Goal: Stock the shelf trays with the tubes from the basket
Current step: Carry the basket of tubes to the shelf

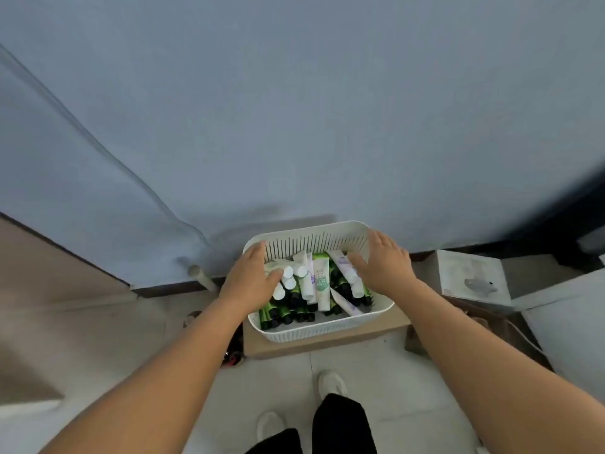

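Big blue-grey wall (327, 109) fills most of the view, tiled floor (376, 388) below it. Both bare arms stretch forward and down to a white slatted basket (314, 239) sitting on a cardboard box (327, 342) against the wall. The basket's packed with tubes (320, 283), green, white and purple ones, all jumbled. Left hand (250, 283) lies palm-down over the left side, fingers loosely spread, thumb touching a white cap, not gripping anything. Right hand (384, 262) is splayed flat over the right rim, thumb inside on the tubes.
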Available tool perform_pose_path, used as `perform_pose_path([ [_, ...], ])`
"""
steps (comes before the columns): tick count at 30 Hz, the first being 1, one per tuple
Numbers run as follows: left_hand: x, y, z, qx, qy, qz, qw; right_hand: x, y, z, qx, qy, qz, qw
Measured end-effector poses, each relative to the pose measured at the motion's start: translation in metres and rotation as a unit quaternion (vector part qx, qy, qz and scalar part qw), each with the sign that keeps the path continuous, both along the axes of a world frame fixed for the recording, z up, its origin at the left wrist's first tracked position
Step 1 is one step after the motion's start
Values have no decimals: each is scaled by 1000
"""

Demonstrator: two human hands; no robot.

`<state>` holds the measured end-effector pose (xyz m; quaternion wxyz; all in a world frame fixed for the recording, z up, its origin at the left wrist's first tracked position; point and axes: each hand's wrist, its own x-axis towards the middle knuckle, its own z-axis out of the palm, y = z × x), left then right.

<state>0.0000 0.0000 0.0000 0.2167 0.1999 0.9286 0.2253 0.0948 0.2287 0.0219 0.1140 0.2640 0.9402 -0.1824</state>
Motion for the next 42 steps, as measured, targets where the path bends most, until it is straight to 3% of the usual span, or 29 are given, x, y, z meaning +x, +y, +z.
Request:
perform_pose_path([
  [13,1,12,-116,-39,-90,210,973,-14,74,-133,-48,-85,-40,994],
  [18,4,16,-138,-47,-112,262,958,-15,91,-166,-121,-55,-77,988],
  [25,1,13,-159,-29,-52,336,940,-13,100,-187,-138,30,-130,981],
  [42,9,29,-127,-31,-3,378,925,-11,105,-167,-136,37,-152,978],
])
